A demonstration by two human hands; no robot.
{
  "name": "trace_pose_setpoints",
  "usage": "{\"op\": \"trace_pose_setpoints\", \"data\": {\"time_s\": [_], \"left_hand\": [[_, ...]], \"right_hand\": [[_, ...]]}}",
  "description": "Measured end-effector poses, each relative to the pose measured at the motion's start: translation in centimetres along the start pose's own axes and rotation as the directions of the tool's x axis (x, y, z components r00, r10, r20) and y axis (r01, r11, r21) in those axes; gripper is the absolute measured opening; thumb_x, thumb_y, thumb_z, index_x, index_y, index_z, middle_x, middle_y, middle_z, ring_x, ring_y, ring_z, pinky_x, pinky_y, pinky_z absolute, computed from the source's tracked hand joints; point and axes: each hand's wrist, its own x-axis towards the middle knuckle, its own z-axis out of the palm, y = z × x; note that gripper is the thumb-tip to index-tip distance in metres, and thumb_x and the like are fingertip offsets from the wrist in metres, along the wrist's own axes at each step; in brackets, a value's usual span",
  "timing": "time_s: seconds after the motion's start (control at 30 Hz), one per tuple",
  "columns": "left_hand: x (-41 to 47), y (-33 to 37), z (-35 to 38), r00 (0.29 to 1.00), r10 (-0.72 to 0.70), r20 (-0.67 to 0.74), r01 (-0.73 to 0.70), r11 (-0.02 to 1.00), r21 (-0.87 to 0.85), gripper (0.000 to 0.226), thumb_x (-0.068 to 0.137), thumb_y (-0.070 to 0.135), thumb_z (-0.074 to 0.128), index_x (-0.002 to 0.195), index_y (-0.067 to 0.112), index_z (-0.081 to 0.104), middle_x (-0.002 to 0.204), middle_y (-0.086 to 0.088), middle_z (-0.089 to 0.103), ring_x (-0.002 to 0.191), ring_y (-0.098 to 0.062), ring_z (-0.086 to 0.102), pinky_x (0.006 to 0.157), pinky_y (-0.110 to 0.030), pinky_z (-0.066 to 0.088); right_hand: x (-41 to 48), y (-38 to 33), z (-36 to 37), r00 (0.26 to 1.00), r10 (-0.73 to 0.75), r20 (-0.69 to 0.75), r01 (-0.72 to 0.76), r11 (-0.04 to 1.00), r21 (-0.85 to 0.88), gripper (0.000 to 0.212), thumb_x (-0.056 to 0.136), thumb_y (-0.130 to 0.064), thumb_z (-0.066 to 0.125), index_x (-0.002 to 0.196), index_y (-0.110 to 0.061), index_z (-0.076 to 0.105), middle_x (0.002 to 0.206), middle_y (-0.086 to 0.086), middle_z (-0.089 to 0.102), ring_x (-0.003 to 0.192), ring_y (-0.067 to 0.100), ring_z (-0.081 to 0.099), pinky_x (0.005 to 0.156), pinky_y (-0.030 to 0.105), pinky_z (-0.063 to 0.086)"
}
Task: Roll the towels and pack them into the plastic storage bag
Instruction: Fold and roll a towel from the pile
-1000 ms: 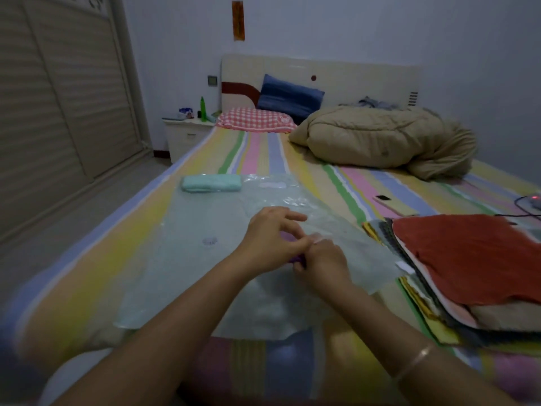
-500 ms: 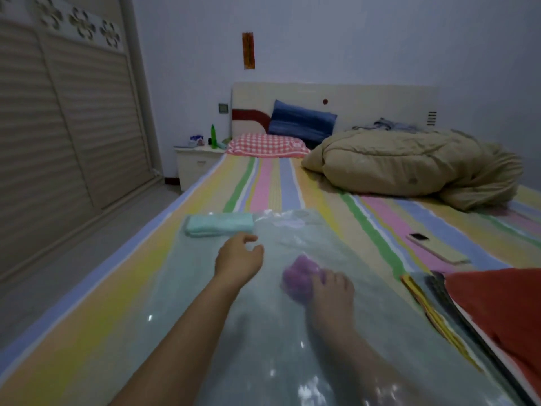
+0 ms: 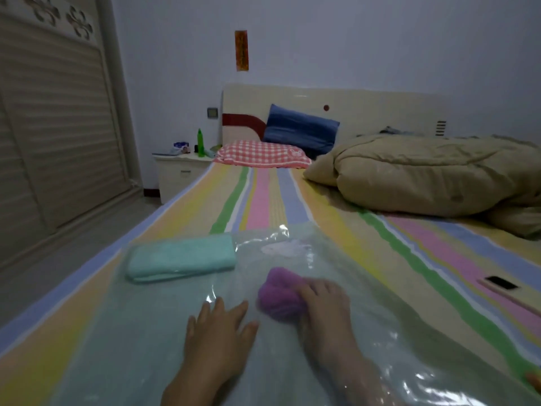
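Inside the plastic storage bag [image 3: 146,332], right hand [image 3: 322,300] shows through the film, grip curled round a rolled purple towel [image 3: 278,294] near the bag's middle. Left hand [image 3: 216,326] lies on top of the bag just beside it, palm down, fingers straight and spread, holding nothing. Rolled teal towel [image 3: 181,259] sits in the bag's far left corner, apart from the purple one. Bag lies flat on a striped bed [image 3: 260,194]. Beige quilt [image 3: 424,174] heaped far right.

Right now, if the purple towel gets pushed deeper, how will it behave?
The purple towel looks soft and bunched, so it probably squashes rather than slides. Its roll looks loose in the right hand and may unravel.
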Motion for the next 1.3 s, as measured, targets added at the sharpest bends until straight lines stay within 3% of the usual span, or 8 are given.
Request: {"op": "trace_pose_setpoints", "data": {"time_s": [0.27, 0.5, 0.67, 0.83, 0.97, 1.07, 1.2, 1.3], "left_hand": [[0.2, -0.5, 0.5, 0.985, -0.048, -0.166, 0.044, 0.999, -0.027, 0.051, 0.096, 0.057, 0.029, 0.146, 0.044, 0.026, 0.159, 0.002, 0.018, 0.147, -0.023, 0.009, 0.119, -0.045, 0.003], [0.1, 1.1, 2.2, 0.999, 0.02, -0.05, -0.019, 0.999, 0.028, 0.065, 0.092, 0.068, 0.018, 0.149, 0.045, -0.005, 0.16, -0.01, -0.015, 0.146, -0.027, -0.018, 0.113, -0.058, -0.012], [-2.6, 5.0, 3.9, 0.981, 0.185, 0.066, -0.187, 0.982, 0.034, 0.076, 0.08, 0.078, -0.004, 0.148, 0.044, -0.008, 0.157, -0.013, -0.022, 0.144, -0.028, -0.024, 0.112, -0.059, -0.016], [-2.8, 7.5, 1.5, 0.975, 0.141, 0.17, -0.144, 0.99, 0.005, 0.071, 0.09, 0.067, 0.031, 0.151, 0.038, 0.008, 0.161, -0.008, 0.004, 0.147, -0.027, 0.002, 0.115, -0.055, 0.0], [-0.8, 7.0, 1.7, 0.983, 0.091, -0.158, -0.089, 0.996, 0.022, 0.069, 0.092, 0.064, 0.025, 0.151, 0.038, 0.003, 0.16, -0.011, 0.006, 0.147, -0.029, 0.002, 0.117, -0.05, 0.0], [0.1, 6.3, 3.4, 0.988, 0.095, -0.122, -0.089, 0.995, 0.052, 0.074, 0.082, 0.072, -0.001, 0.148, 0.042, -0.015, 0.16, -0.009, -0.015, 0.146, -0.028, -0.019, 0.114, -0.057, -0.013], [0.4, 6.1, 3.7, 0.996, 0.065, -0.068, -0.065, 0.998, 0.011, 0.065, 0.091, 0.068, 0.012, 0.147, 0.045, -0.013, 0.159, -0.01, -0.018, 0.145, -0.029, -0.021, 0.111, -0.059, -0.017], [0.4, 6.2, 3.9, 0.996, 0.07, -0.052, -0.07, 0.998, 0.0, 0.065, 0.091, 0.068, 0.01, 0.147, 0.046, -0.012, 0.159, -0.011, -0.019, 0.145, -0.029, -0.022, 0.111, -0.06, -0.016]], "right_hand": [[7.4, -0.4, 5.1, 0.965, 0.018, 0.262, -0.002, 0.998, -0.059, 0.038, 0.069, -0.033, 0.074, 0.107, -0.03, 0.071, 0.135, 0.012, 0.056, 0.127, 0.039, 0.048, 0.106, 0.05, 0.034], [4.4, -0.5, 3.1, 0.963, 0.082, 0.259, -0.023, 0.975, -0.221, 0.047, 0.083, -0.024, 0.06, 0.129, -0.029, 0.053, 0.137, 0.01, 0.045, 0.118, 0.035, 0.044, 0.085, 0.039, 0.047], [1.1, 2.6, -1.8, 0.949, 0.217, 0.228, -0.116, 0.916, -0.385, 0.032, 0.078, -0.025, 0.057, 0.109, -0.02, 0.065, 0.119, 0.009, 0.06, 0.104, 0.036, 0.051, 0.072, 0.039, 0.048], [0.6, 4.6, -4.8, 0.955, 0.21, 0.21, -0.09, 0.879, -0.468, 0.038, 0.067, -0.036, 0.051, 0.092, -0.019, 0.074, 0.105, 0.016, 0.065, 0.099, 0.039, 0.053, 0.087, 0.043, 0.042], [1.5, 3.7, -4.1, 0.946, 0.21, 0.248, -0.125, 0.94, -0.318, 0.029, 0.074, -0.033, 0.061, 0.1, -0.021, 0.068, 0.113, 0.01, 0.051, 0.096, 0.033, 0.055, 0.078, 0.034, 0.046], [1.7, 3.3, -3.0, 0.962, 0.103, 0.253, -0.076, 0.99, -0.116, 0.032, 0.073, -0.029, 0.058, 0.104, -0.027, 0.064, 0.111, 0.006, 0.053, 0.087, 0.03, 0.06, 0.072, 0.034, 0.051], [2.4, 2.7, -1.5, 0.983, 0.06, 0.171, -0.097, 0.972, 0.214, 0.044, 0.07, -0.03, 0.042, 0.098, -0.014, 0.073, 0.095, 0.003, 0.064, 0.083, 0.016, 0.058, 0.076, 0.009, 0.037], [2.9, 2.5, -0.4, 0.977, -0.017, 0.211, -0.034, 0.971, 0.237, 0.045, 0.067, -0.018, 0.047, 0.102, 0.001, 0.068, 0.097, 0.016, 0.066, 0.09, 0.033, 0.064, 0.08, 0.026, 0.044]]}}
